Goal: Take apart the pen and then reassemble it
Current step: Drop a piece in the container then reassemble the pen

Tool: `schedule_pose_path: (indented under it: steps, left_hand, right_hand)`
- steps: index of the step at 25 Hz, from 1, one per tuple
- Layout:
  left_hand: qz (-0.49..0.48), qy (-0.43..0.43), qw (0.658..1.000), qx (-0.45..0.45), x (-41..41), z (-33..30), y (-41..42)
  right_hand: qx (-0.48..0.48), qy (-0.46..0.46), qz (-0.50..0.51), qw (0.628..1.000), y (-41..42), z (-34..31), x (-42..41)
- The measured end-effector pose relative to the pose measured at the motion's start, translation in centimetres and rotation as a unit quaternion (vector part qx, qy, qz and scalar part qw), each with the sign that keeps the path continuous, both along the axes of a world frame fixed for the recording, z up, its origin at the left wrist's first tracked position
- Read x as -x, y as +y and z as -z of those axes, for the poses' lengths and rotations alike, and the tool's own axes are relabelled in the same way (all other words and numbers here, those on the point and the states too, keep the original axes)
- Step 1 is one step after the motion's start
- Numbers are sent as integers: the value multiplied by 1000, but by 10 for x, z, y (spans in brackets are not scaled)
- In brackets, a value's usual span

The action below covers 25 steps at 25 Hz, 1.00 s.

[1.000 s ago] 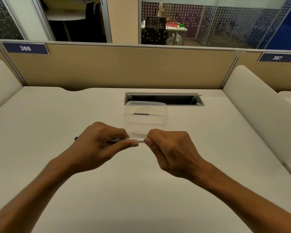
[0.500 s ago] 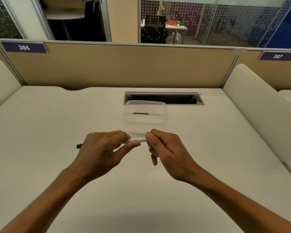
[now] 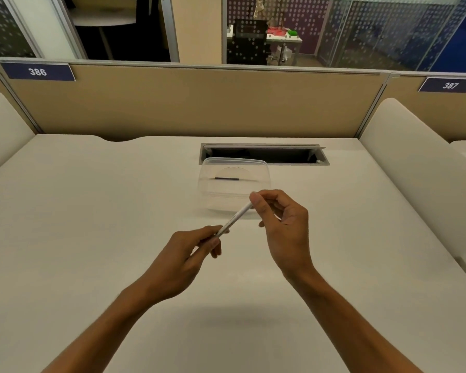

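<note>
Pen held in the air above the middle of the worktop, slanting up from lower left to upper right, just in front of a clear plastic container that sits toward the far edge beside the cable slot. Left hand closed on the lower end, thumb and fingers wrapped round it so the tip is hidden. Right hand pinched on the upper end between thumb and forefinger, remaining fingers curled loosely. Inside the container, a thin dark stick, possibly a pen part, too small to name with certainty.

Probably light and stiff: a slim white plastic barrel, smooth and likely slippery under dry fingers, unlikely to bend but easy to drop or let roll. Small inner pieces, if any remain, apt to spring out or scatter. Best taken near each end with fingertip pinches, as here, leaving the joint between the two halves free to twist or pull. Cannot tell whether the barrel is whole or already partly emptied.
</note>
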<state>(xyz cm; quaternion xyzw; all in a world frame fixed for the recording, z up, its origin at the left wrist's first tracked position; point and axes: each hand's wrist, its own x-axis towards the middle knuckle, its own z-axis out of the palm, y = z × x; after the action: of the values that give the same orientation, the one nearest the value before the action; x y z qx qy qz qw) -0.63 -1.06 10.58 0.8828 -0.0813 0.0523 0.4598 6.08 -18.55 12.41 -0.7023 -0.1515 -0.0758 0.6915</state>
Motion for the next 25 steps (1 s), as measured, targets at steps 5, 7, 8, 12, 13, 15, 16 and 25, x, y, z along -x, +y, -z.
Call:
schedule_pose_path:
  steps: [5,7,8,12,13,15,16,25]
  left_hand:
    - [-49,-12,997,53,-1,23,-17]
    - [-78,-25,996,40,-2,32,-21]
    - [-85,-33,996,19,-3,36,-23]
    - [-87,-16,994,-64,-8,58,-27]
    - [-89,0,993,-81,-8,65,-26]
    - [-98,33,983,-151,-7,83,-21]
    - [-99,50,973,-200,-6,94,-16]
    - [-103,109,925,-350,12,165,30]
  right_hand:
    - [-73,154,-24,985,15,16,3]
    - [-111,210,-51,970,21,21,7]
    - [-128,235,-56,962,25,24,8]
    - [-192,294,-32,936,41,36,7]
    - [-205,299,-23,932,43,40,5]
    - [-204,276,-6,939,45,49,0]
    - [-188,252,1,949,44,54,-3]
    - [-98,171,-1,980,31,94,-16]
